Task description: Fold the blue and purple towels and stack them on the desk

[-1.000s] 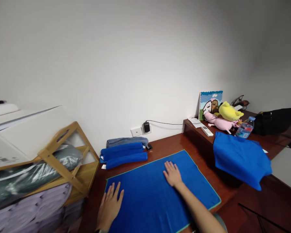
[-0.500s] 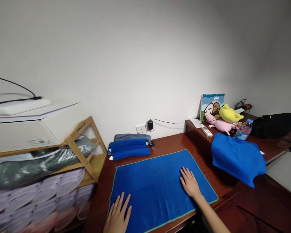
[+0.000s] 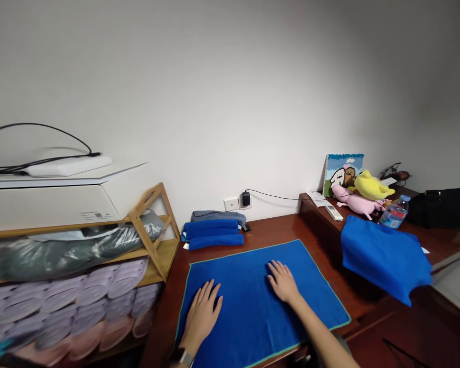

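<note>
A blue towel (image 3: pixel 249 301) with a green edge lies spread flat on the dark red wooden desk (image 3: pixel 270 229). On its left part rests my left hand (image 3: pixel 204 313), palm down with the fingers stretched out. My right hand (image 3: pixel 282 281) lies flat on the towel right of its middle, fingers slightly spread. Neither hand grips anything. Behind the towel, near the wall, sit several rolled or folded blue towels (image 3: pixel 215 241) with a grey-blue one (image 3: pixel 214 216) at the back. Another blue towel (image 3: pixel 383 258) hangs over the edge of the raised surface at right.
On the raised surface stand a picture (image 3: pixel 343 174), pink (image 3: pixel 358 203) and yellow (image 3: pixel 371 186) plush toys, a remote (image 3: pixel 334 212) and a water bottle (image 3: pixel 395 212). A charger (image 3: pixel 246 198) is in the wall socket. At left, a wooden shelf (image 3: pixel 153 245) holds lilac slippers (image 3: pixel 95 286) and a white box (image 3: pixel 57 204).
My left hand has moved forward along the towel, with more of the wrist showing. My right hand has slid left, toward the towel's middle. The view has shifted slightly left.
</note>
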The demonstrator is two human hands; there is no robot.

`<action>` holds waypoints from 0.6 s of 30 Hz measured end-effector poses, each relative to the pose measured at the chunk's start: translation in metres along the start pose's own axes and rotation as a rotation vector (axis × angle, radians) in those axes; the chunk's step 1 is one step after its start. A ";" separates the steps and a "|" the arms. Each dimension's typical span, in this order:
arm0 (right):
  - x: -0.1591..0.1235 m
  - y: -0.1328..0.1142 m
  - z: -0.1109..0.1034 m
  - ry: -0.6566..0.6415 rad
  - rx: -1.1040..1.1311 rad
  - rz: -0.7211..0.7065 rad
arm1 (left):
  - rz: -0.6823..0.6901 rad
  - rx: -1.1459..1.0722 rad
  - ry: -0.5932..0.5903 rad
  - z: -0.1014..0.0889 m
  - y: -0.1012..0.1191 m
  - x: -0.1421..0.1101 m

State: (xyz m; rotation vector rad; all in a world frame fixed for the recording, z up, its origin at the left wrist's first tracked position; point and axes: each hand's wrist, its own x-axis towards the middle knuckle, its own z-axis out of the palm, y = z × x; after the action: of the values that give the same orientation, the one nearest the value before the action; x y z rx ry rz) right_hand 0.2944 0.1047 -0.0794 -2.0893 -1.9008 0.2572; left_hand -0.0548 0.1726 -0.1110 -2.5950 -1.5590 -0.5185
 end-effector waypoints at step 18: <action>0.104 0.097 0.017 -0.035 -0.166 0.319 | -0.196 -0.013 -0.041 0.056 -0.051 0.081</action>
State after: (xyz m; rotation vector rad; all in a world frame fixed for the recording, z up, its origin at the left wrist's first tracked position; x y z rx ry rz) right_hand 0.3904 0.2018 -0.1213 -2.5144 -1.6493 0.2123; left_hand -0.0507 0.2785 -0.1439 -2.4909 -1.8406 -0.4929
